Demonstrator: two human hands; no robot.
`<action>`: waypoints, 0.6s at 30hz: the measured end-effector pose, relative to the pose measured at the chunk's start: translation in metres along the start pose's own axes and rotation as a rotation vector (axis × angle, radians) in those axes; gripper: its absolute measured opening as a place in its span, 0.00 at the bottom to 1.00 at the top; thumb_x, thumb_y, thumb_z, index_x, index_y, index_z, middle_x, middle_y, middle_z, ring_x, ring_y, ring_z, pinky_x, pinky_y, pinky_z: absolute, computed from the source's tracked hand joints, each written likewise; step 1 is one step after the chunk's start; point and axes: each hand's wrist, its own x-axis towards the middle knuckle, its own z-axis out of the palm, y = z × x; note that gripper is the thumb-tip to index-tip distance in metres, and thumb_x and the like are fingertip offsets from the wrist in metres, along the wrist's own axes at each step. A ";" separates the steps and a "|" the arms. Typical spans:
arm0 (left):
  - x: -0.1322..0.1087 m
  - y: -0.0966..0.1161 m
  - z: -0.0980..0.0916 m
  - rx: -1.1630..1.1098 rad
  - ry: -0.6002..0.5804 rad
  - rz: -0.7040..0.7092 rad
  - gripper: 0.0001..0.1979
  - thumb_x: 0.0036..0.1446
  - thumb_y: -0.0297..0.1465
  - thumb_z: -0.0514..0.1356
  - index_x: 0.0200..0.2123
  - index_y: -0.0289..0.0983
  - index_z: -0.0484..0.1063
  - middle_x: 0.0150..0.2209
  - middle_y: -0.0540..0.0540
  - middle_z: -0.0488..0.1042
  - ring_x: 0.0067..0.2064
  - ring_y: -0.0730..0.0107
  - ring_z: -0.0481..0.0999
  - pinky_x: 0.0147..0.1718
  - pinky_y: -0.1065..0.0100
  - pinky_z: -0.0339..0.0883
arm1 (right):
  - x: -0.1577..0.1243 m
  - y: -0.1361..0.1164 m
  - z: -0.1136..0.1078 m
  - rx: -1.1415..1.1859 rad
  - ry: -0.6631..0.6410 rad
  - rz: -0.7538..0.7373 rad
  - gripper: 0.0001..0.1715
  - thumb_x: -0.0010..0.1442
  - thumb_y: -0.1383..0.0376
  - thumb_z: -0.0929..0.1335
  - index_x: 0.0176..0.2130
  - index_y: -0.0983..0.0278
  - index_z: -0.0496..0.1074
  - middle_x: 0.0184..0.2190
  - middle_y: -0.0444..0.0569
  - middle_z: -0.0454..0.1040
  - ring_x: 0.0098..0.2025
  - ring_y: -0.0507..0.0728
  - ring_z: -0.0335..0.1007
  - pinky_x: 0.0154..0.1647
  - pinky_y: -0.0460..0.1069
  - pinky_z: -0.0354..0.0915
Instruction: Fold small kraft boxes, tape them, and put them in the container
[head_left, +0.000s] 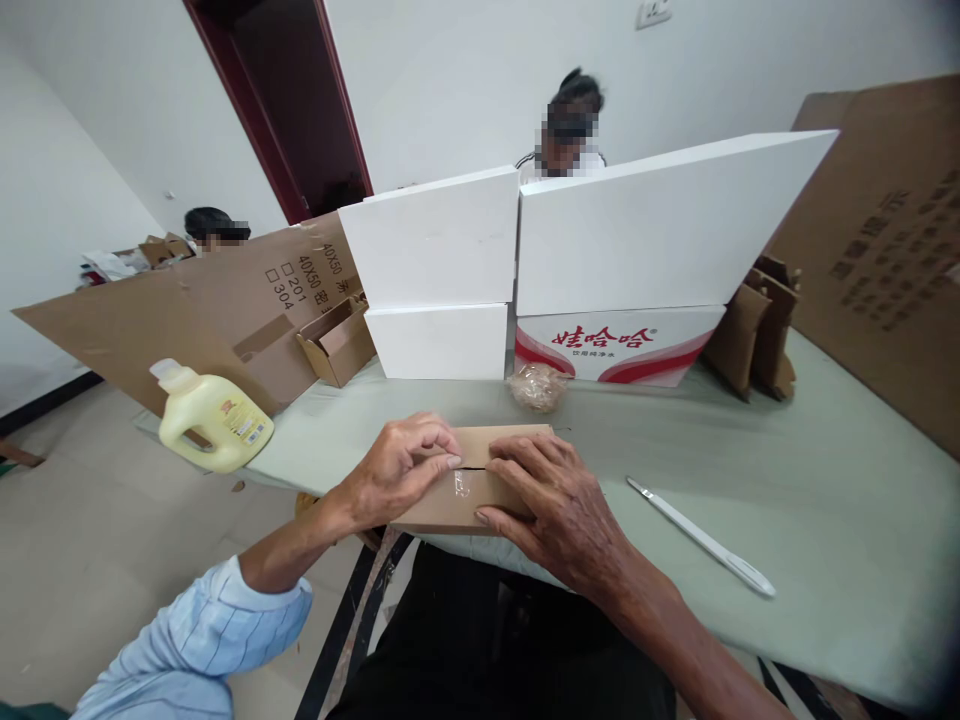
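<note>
A small flat brown cardboard box (459, 500) lies at the near edge of the pale green table (787, 480). My left hand (397, 470) rests on its left flap with fingers curled and pressing down. My right hand (551, 495) lies flat over the right flap, fingers spread and pressing on it. The two flaps meet at a seam between my hands.
A white tool (701, 538) lies to the right. A bundle of rubber bands (537, 386) sits behind the box. White boxes (439, 275), a red-printed carton (615, 345), brown cardboard sheets (187, 320), folded brown boxes (754, 335) and a yellow bottle (214, 418) stand around. Two other people sit beyond.
</note>
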 end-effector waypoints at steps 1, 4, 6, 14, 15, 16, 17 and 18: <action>-0.003 -0.001 0.003 0.054 -0.003 0.051 0.07 0.69 0.30 0.61 0.37 0.38 0.78 0.38 0.45 0.80 0.42 0.63 0.78 0.45 0.63 0.70 | 0.001 0.000 0.000 0.000 -0.002 0.000 0.14 0.65 0.61 0.76 0.46 0.61 0.72 0.50 0.54 0.79 0.51 0.66 0.72 0.56 0.61 0.65; -0.011 -0.010 0.014 0.177 -0.025 0.174 0.06 0.71 0.28 0.61 0.42 0.38 0.80 0.41 0.43 0.82 0.44 0.61 0.78 0.48 0.59 0.70 | 0.002 0.000 0.000 0.000 0.003 -0.006 0.15 0.64 0.61 0.77 0.46 0.62 0.72 0.50 0.54 0.78 0.51 0.66 0.72 0.56 0.61 0.65; -0.013 -0.016 0.020 0.225 -0.025 0.227 0.07 0.71 0.28 0.61 0.43 0.38 0.81 0.43 0.43 0.82 0.45 0.62 0.78 0.49 0.58 0.70 | 0.002 -0.001 0.000 -0.001 0.004 -0.006 0.15 0.64 0.61 0.77 0.45 0.62 0.73 0.49 0.53 0.79 0.50 0.65 0.72 0.56 0.61 0.65; -0.015 -0.010 0.010 0.247 -0.114 0.250 0.15 0.63 0.34 0.70 0.51 0.37 0.80 0.50 0.40 0.80 0.50 0.56 0.78 0.51 0.55 0.72 | 0.001 -0.003 0.000 -0.015 0.033 -0.010 0.14 0.63 0.61 0.77 0.44 0.61 0.73 0.49 0.53 0.79 0.49 0.64 0.72 0.55 0.60 0.65; -0.015 -0.007 0.007 0.213 -0.122 0.216 0.18 0.63 0.34 0.70 0.54 0.38 0.78 0.52 0.39 0.79 0.52 0.55 0.78 0.52 0.54 0.72 | 0.001 -0.003 0.000 -0.015 0.032 -0.013 0.13 0.64 0.61 0.77 0.44 0.61 0.73 0.49 0.53 0.79 0.49 0.65 0.72 0.55 0.60 0.65; -0.014 -0.004 0.003 0.192 -0.121 0.176 0.18 0.65 0.34 0.68 0.56 0.38 0.77 0.54 0.39 0.78 0.53 0.55 0.77 0.54 0.54 0.72 | 0.001 -0.003 0.000 -0.013 0.029 -0.016 0.13 0.64 0.61 0.77 0.45 0.61 0.73 0.49 0.53 0.79 0.50 0.65 0.72 0.55 0.60 0.65; -0.013 -0.002 0.001 0.193 -0.118 0.133 0.16 0.67 0.32 0.65 0.57 0.39 0.77 0.54 0.39 0.78 0.54 0.56 0.77 0.55 0.55 0.72 | 0.001 -0.003 0.000 -0.010 0.029 -0.019 0.14 0.64 0.61 0.77 0.45 0.61 0.73 0.49 0.53 0.79 0.50 0.65 0.72 0.55 0.61 0.65; -0.011 0.000 -0.002 0.215 -0.121 0.094 0.14 0.69 0.31 0.62 0.56 0.39 0.77 0.54 0.40 0.78 0.55 0.56 0.76 0.55 0.55 0.71 | 0.000 -0.004 0.001 -0.009 0.030 -0.021 0.14 0.64 0.61 0.77 0.45 0.61 0.73 0.49 0.53 0.79 0.50 0.65 0.72 0.56 0.61 0.65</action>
